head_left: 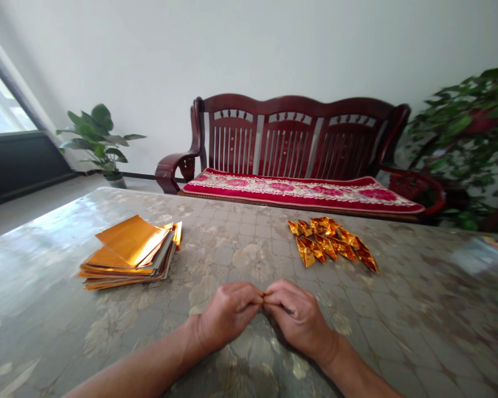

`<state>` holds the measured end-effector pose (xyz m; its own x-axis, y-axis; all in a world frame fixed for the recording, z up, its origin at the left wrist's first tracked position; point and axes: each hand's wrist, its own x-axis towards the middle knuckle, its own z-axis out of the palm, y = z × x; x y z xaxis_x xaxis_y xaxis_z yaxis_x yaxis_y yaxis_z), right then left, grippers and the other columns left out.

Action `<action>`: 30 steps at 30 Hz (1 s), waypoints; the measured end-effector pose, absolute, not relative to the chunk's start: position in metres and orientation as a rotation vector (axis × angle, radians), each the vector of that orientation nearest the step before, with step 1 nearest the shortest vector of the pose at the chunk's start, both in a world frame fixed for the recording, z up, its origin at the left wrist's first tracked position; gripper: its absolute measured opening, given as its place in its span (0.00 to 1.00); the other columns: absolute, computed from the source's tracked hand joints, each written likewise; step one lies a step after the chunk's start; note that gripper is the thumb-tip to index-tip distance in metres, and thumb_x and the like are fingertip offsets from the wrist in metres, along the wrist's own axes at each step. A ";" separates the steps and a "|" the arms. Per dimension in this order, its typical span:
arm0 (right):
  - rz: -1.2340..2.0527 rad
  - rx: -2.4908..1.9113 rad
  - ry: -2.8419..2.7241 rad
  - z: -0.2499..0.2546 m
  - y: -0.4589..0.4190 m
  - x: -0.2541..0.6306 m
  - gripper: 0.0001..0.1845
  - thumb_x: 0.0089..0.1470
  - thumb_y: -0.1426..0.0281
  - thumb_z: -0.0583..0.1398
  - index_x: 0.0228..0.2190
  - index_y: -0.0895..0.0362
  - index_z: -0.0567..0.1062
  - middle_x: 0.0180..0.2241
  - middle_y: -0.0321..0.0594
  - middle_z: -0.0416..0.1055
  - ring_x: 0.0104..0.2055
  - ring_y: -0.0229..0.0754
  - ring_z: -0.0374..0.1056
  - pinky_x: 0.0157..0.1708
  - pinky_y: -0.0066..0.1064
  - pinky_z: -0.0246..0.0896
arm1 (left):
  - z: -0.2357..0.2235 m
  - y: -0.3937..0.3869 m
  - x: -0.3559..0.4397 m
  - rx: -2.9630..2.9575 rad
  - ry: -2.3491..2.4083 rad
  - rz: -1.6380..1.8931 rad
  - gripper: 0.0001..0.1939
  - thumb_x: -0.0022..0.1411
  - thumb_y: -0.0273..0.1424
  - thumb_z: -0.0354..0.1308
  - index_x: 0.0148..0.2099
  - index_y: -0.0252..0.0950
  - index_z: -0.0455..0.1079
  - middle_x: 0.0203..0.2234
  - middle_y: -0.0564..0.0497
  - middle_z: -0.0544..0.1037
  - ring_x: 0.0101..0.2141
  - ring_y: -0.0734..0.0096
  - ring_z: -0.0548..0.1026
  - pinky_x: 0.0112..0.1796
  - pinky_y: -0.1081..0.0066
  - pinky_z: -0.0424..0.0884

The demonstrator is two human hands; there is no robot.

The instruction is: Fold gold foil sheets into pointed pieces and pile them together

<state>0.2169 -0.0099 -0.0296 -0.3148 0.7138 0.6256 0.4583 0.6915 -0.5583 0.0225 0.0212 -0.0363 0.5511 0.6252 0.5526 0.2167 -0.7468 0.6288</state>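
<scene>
My left hand and my right hand meet over the near middle of the table, fingertips almost touching. Both are closed in a pinch on a small piece of gold foil paper, of which only a sliver shows between the fingers; its shape is hidden. Beyond my left hand lies a stack of gold foil sheets, loosely piled, some with a dull grey side showing. Past my right hand sits a group of several folded gold paper pieces, pointed and shiny, set close together in rows.
The table has a glossy, flower-patterned cover. A clear plastic bag lies at its right edge. Behind stands a dark red wooden bench with a red floral cushion. Potted plants flank it on the left and right.
</scene>
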 end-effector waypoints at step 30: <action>0.499 -1.073 -1.967 -0.046 0.010 0.238 0.14 0.61 0.75 0.58 0.42 0.48 0.81 0.38 0.35 0.80 0.39 0.37 0.76 0.40 0.26 0.69 | -0.038 0.043 0.015 2.065 1.086 0.942 0.07 0.60 0.24 0.61 0.31 0.38 0.76 0.27 0.56 0.81 0.29 0.73 0.78 0.34 0.78 0.69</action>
